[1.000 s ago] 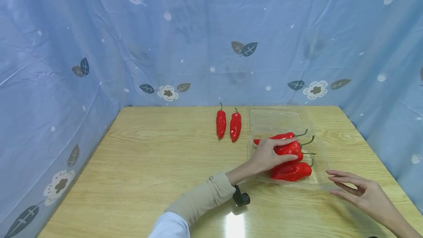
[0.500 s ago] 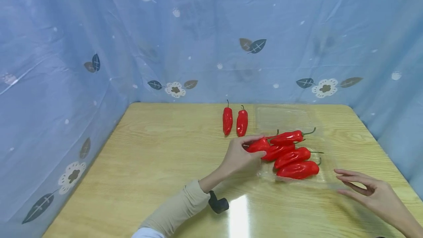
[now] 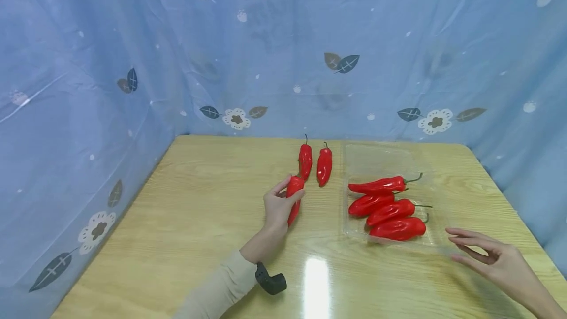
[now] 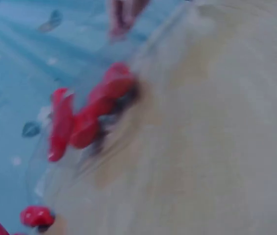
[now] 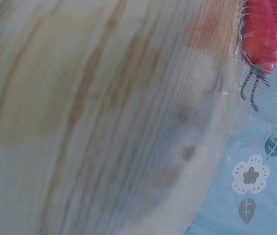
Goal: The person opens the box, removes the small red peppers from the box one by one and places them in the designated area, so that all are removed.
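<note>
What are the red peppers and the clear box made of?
The red peppers look like smooth, glossy plastic or coated foam: white highlights shine on them, though real peppers could look similar. The clear box seems thin, shiny plastic, because the table shows through it.

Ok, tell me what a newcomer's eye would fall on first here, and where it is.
Probably the four glossy red peppers lying in the clear plastic container on the right side of the table. Next, the single pepper in the left hand, near the table's middle, with two more peppers lying on the wood beyond it. Behind everything hangs a blue curtain printed with leaves and flowers.
</note>
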A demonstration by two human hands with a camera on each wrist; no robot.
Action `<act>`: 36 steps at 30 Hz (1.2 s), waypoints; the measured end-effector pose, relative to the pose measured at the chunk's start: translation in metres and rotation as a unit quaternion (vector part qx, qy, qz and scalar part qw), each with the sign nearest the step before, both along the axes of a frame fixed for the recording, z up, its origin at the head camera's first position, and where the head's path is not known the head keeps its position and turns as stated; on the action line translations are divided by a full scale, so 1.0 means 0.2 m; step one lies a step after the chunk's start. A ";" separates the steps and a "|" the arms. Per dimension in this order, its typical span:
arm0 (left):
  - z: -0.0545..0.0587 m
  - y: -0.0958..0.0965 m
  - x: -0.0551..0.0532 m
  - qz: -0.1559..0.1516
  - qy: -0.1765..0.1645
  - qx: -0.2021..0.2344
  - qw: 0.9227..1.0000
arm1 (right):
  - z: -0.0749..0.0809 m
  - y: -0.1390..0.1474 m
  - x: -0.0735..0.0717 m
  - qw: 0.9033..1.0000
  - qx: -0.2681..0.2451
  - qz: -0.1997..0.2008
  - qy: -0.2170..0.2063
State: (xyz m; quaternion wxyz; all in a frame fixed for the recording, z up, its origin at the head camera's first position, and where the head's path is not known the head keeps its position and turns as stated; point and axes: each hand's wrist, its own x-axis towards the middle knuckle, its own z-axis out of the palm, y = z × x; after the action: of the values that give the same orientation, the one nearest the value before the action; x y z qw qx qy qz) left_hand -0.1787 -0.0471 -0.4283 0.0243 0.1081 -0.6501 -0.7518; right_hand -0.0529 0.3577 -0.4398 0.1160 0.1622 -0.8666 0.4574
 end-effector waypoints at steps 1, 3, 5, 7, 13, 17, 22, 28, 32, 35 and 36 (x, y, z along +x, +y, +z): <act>0.00 -0.02 -0.02 0.013 -0.005 0.006 1.000 | 0.00 0.00 0.00 1.000 0.000 0.004 -0.004; 0.00 -0.05 -0.08 0.033 -0.015 0.019 0.999 | -0.01 0.00 0.00 1.000 0.005 0.011 -0.005; 0.01 -0.09 -0.14 0.049 -0.021 0.032 0.998 | 0.00 0.00 0.00 1.000 0.007 0.021 -0.003; 0.02 -0.11 -0.22 0.065 -0.022 0.039 0.997 | 0.00 0.00 -0.02 1.000 0.009 0.028 0.000; 0.02 -0.13 -0.42 0.098 -0.028 0.068 0.993 | 0.01 0.01 -0.02 1.000 0.014 0.028 -0.004; -0.01 -0.12 -0.52 0.111 -0.031 0.071 0.991 | 0.00 0.01 -0.01 1.000 0.007 0.028 -0.005; -0.05 -0.12 -0.59 0.140 -0.028 0.037 0.989 | -0.01 -0.02 -0.03 0.998 -0.012 0.053 -0.010; -0.10 -0.06 -0.65 0.118 -0.046 -0.009 0.992 | -0.02 -0.02 -0.01 1.000 -0.005 0.026 0.003; -0.14 0.00 -0.68 0.123 -0.060 -0.047 0.990 | -0.02 -0.02 0.01 1.000 0.014 0.002 -0.012; -0.14 0.04 -0.70 0.118 -0.042 -0.062 0.990 | -0.01 -0.02 0.00 1.000 0.018 -0.002 -0.008; -0.13 0.05 -0.71 0.118 -0.035 -0.068 0.990 | 0.00 -0.01 0.00 1.000 0.018 0.000 -0.003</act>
State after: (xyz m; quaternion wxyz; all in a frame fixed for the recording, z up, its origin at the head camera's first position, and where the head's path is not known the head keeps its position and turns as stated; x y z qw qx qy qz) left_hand -0.3203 -0.0372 -0.4546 0.0975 0.2081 -0.6825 -0.6938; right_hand -0.0527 0.3549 -0.4394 0.1108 0.1627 -0.8749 0.4425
